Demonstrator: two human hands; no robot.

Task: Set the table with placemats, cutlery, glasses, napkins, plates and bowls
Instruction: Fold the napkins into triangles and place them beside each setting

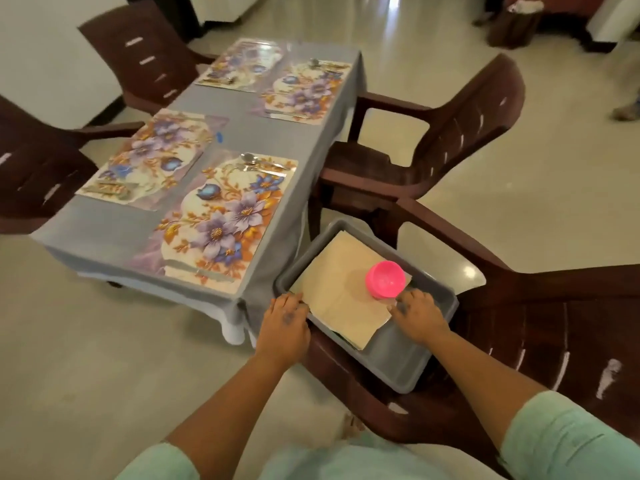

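Observation:
A grey tub [408, 358] sits on a brown chair beside the table. Inside it lie beige napkins [341, 289] with a pink cup stack [385, 279] standing on them. My left hand [284, 323] grips the tub's near left rim. My right hand [419, 315] is inside the tub, its fingers at the base of the pink cups and the napkin's edge; whether it holds anything is unclear. Several floral placemats lie on the grey-clothed table [239, 109]; the nearest placemat [225, 220] has a spoon [251, 159] at its far end.
Brown plastic chairs surround the table: one holding the tub [554, 323], one behind it on the right [450, 133], two on the left [34, 174]. A dark bin [516, 24] stands far back on the pale tiled floor.

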